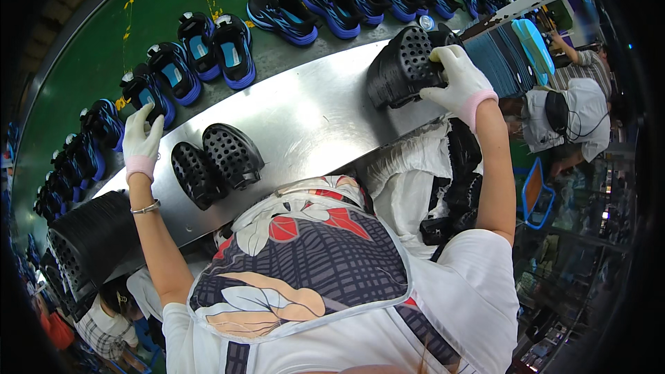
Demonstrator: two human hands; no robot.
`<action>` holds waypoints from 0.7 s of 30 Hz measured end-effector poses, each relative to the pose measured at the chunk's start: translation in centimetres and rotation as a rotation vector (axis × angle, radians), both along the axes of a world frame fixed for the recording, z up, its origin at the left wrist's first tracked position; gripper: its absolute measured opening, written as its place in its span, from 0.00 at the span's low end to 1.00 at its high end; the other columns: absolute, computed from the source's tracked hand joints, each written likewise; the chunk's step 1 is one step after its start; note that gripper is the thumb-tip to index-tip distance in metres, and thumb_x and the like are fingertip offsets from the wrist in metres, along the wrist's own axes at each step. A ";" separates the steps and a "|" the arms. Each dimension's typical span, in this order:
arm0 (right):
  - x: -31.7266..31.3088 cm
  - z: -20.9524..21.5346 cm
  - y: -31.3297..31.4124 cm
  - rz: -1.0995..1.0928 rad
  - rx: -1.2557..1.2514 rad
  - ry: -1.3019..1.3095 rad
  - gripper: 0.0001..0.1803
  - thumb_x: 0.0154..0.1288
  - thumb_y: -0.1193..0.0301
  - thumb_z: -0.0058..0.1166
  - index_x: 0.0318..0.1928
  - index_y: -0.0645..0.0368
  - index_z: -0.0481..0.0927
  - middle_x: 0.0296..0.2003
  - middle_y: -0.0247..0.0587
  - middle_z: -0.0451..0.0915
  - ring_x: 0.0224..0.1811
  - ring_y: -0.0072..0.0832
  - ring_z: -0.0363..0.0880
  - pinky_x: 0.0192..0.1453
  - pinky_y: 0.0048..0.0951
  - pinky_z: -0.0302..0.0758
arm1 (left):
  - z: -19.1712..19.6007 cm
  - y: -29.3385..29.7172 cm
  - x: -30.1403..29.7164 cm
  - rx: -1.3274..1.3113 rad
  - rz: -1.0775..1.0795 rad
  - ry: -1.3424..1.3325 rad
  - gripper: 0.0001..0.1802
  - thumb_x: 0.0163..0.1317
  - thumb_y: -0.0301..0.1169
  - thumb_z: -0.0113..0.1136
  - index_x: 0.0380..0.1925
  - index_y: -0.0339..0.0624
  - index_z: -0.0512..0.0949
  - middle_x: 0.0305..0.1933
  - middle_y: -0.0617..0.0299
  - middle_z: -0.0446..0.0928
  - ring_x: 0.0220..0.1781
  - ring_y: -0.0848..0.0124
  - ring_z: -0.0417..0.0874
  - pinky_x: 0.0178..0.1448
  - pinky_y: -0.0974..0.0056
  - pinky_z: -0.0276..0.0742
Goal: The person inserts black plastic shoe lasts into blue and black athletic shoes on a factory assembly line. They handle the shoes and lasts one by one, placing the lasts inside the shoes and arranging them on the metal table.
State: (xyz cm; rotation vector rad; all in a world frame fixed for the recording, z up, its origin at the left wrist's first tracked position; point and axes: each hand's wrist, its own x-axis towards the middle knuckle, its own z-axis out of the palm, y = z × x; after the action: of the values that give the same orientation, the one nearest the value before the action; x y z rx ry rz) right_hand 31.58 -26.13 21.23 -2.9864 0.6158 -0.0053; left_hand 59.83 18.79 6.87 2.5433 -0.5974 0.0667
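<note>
My right hand [457,73], in a white glove with a pink cuff, grips a stack of black perforated shoe soles [405,66] standing on edge on the steel table [305,114]. My left hand [142,140], gloved the same way, reaches to the far edge of the table with fingers spread, touching a black and blue sports shoe [142,91] on the green conveyor belt [104,41]. Two black perforated soles [216,161] lie side by side on the steel between my hands.
Pairs of black and blue shoes [284,14] run in a row along the belt. A bigger stack of black soles [90,242] sits at the table's left end, blue insoles [512,52] at the right. A white bag with black parts [429,180] hangs below. Other workers sit at right and lower left.
</note>
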 end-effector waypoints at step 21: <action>14.6 0.7 23.4 0.833 0.764 -0.148 0.31 0.48 0.68 0.69 0.53 0.64 0.72 0.54 0.51 0.71 0.49 0.39 0.77 0.51 0.31 0.78 | 9.3 -2.8 -7.8 -1.516 -0.184 1.115 0.30 0.71 0.50 0.44 0.61 0.37 0.65 0.49 0.56 0.77 0.49 0.69 0.80 0.55 0.63 0.79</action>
State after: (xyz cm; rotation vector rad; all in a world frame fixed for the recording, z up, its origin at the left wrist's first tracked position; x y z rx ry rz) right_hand 46.15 -2.73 21.88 -2.2346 -0.5504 0.0530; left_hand 52.01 16.00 16.22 0.7834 -0.1308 -0.6519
